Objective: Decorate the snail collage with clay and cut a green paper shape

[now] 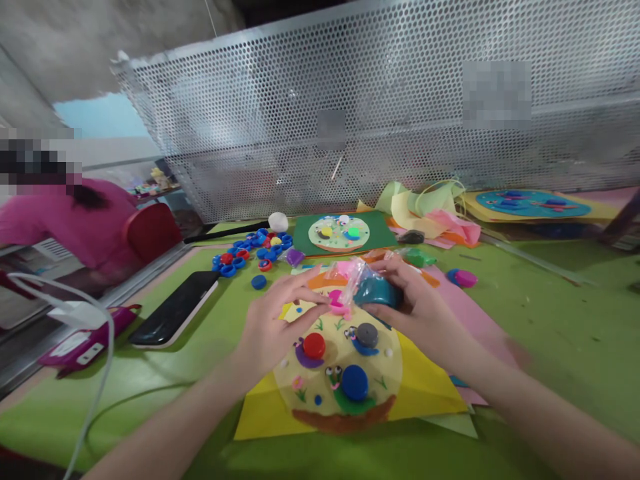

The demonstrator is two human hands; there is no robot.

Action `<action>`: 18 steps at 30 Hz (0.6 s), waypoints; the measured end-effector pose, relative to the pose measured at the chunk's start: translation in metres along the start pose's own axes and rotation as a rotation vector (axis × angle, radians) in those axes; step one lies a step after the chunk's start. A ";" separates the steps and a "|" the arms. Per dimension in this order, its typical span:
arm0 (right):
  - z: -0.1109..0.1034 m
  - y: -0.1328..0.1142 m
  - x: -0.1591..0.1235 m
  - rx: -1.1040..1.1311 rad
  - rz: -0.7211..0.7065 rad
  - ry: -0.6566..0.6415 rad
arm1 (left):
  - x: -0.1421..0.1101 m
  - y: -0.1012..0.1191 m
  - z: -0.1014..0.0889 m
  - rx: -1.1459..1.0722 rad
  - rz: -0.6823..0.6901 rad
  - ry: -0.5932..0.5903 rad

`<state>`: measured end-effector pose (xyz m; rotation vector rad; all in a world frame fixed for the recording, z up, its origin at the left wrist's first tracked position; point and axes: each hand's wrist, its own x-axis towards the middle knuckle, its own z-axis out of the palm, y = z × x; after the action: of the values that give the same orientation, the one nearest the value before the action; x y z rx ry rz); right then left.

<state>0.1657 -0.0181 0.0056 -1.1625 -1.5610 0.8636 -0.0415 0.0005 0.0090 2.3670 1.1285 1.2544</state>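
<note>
My left hand [275,313] has its thumb and fingers pinched at a small pink piece of clay [339,302]. My right hand [417,300] is closed around a teal lump of clay [377,293] in clear plastic wrap [356,270]. Both hands are over the upper part of a cream round picture [320,373] on yellow paper [430,387]. Clay snails on it carry a red cap [315,346], a grey cap [367,335] and a blue cap [355,383] as shells. Some of the picture's top is hidden by my hands.
A phone [177,310], a purple power strip [83,340] and a white cable lie left. Blue and red bottle caps [230,268] are piled behind. A green card [385,230] stands near a perforated metal screen [350,87]. A person in pink [85,227] sits far left.
</note>
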 end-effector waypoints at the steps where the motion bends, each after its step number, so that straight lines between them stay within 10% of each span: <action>1: 0.001 0.000 -0.001 -0.018 -0.005 -0.009 | -0.001 0.000 0.000 -0.019 0.007 0.034; 18: 0.008 0.007 -0.010 -0.080 -0.030 -0.200 | -0.003 0.005 -0.002 -0.161 -0.050 0.020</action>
<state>0.1609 -0.0260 -0.0054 -1.1340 -1.7856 0.9282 -0.0412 -0.0053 0.0113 2.2013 1.0435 1.3027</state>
